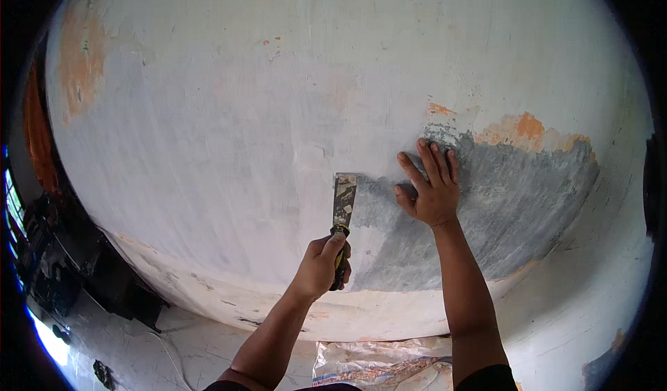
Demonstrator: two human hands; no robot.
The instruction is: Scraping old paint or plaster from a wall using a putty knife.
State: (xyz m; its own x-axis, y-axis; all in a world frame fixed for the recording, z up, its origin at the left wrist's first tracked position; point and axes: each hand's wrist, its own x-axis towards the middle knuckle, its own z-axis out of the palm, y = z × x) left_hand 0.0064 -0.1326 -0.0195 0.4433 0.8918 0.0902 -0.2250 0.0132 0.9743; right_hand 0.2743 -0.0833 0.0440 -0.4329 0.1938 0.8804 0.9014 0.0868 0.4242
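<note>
My left hand (322, 266) grips the black and yellow handle of a putty knife (345, 200). Its blade points up and lies against the wall (250, 146), smeared with pale filler. To the right, my right hand (431, 193) rests on the wall with its fingers spread, holding nothing. Under and around that hand spreads a grey patch (500, 208) of bare plaster or cement. Orange paint (530, 125) shows along the patch's upper edge. Left of the knife the wall surface is whitish, with faint grey showing through.
A plastic sheet or sack (383, 362) lies on the floor below the wall. A pale cable (169, 349) runs over the floor at lower left. Dark objects (122, 297) and an orange cloth (39, 135) stand beyond the wall's left edge. A dark clump (102, 374) lies nearby.
</note>
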